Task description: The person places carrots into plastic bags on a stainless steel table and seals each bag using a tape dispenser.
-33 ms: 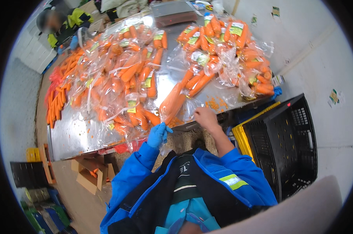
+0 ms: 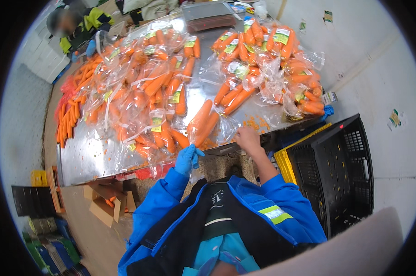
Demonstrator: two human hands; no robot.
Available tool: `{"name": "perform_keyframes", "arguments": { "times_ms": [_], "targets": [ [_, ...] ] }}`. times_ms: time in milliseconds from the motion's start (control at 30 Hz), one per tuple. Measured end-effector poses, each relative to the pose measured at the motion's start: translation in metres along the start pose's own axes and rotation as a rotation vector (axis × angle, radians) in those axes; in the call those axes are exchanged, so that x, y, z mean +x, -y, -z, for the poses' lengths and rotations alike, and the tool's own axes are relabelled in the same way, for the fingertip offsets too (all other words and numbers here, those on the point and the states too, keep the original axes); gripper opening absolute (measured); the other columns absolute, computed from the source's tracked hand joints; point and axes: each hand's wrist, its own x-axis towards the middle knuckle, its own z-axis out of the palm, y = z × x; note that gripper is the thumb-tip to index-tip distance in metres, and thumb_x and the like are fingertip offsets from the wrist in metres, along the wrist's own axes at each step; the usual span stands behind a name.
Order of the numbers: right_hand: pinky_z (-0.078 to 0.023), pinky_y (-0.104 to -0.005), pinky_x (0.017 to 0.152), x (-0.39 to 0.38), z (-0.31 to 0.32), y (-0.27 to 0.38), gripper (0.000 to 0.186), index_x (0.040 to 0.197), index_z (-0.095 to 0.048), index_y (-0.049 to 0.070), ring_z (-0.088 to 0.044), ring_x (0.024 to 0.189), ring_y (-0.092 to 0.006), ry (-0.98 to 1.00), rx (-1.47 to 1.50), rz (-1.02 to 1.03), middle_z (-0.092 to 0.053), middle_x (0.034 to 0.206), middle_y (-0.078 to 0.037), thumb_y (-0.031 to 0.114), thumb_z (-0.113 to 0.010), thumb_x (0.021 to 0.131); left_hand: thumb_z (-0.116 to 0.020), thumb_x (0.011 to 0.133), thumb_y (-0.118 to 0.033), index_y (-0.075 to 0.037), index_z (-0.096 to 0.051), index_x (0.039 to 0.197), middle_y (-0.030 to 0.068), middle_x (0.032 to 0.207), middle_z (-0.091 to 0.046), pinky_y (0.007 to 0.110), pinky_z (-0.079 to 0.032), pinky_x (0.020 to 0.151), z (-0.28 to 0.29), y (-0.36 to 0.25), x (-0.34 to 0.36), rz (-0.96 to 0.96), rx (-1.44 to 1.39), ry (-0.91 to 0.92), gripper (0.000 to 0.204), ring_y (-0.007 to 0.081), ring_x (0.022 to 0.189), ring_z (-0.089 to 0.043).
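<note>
My left hand [image 2: 187, 159], in a blue glove, is closed around the gathered neck of a clear plastic bag of carrots [image 2: 201, 125]. That bag lies at the table's near edge, its carrots pointing away from me. Bare and curled, my right hand [image 2: 248, 140] hovers by the same edge, just right of some clear film; whether anything small is between its fingers is hidden. Carrot scraps [image 2: 256, 123] lie just beyond it. More bagged carrots [image 2: 238, 97] rest farther back on the metal table [image 2: 90, 158].
Bagged carrots [image 2: 153, 85] cover the table's left half, with loose carrots [image 2: 67, 122] at its far left. Another stack of bags [image 2: 281, 41] is at the right. Black crates [image 2: 332, 175] stand right of me; an open carton [image 2: 106, 207] is below left. A person [image 2: 86, 27] works at the far left.
The view has shifted slightly, so the table sits a little farther right. My right hand has moved slightly right. My left hand keeps its hold on the bag neck.
</note>
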Motion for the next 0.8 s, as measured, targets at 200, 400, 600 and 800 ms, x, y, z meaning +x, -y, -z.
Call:
{"name": "perform_keyframes", "arguments": {
  "times_ms": [200,400,600,800],
  "targets": [
    [-0.047,-0.0406,0.067,0.019,-0.009,-0.037,0.012,0.071,-0.066,0.007,-0.059,0.073,-0.0307,-0.003,-0.174,0.190,-0.061,0.073,-0.012,0.017,-0.059,0.070,-0.038,0.093,-0.036,0.001,-0.057,0.087,-0.0008,0.050,-0.039,0.025,-0.029,0.041,0.006,0.044,-0.004,-0.002,-0.535,0.120,0.042,0.0095,0.042,-0.033],
    [-0.046,-0.0403,0.064,0.021,0.020,0.018,0.014,0.078,-0.065,0.005,-0.058,0.069,-0.0298,0.151,0.435,0.383,-0.060,0.069,-0.011,0.016,-0.058,0.073,-0.046,0.086,-0.028,-0.002,-0.057,0.090,0.0020,0.057,-0.046,0.025,-0.037,0.045,0.007,0.051,-0.025,0.173,-0.240,-0.100,0.029,0.0108,0.045,-0.039],
    [-0.047,-0.0403,0.064,0.012,-0.007,0.134,0.017,0.074,-0.062,0.003,-0.060,0.072,-0.0314,0.498,0.206,0.733,-0.062,0.074,-0.014,0.017,-0.053,0.077,-0.056,0.082,-0.016,-0.006,-0.046,0.103,0.0060,0.071,-0.052,0.031,-0.044,0.058,-0.014,0.089,-0.032,-0.192,0.515,-0.720,0.025,0.0158,0.063,-0.052],
    [-0.048,-0.0452,0.063,-0.004,-0.018,0.136,0.016,0.070,-0.061,0.003,-0.060,0.069,-0.0362,0.500,0.029,0.798,-0.060,0.069,-0.019,0.017,-0.054,0.074,-0.063,0.079,-0.013,-0.007,-0.049,0.110,0.0058,0.077,-0.052,0.030,-0.045,0.062,-0.020,0.084,-0.038,-0.489,0.781,-0.821,0.034,0.0167,0.065,-0.053]
  ]
}}
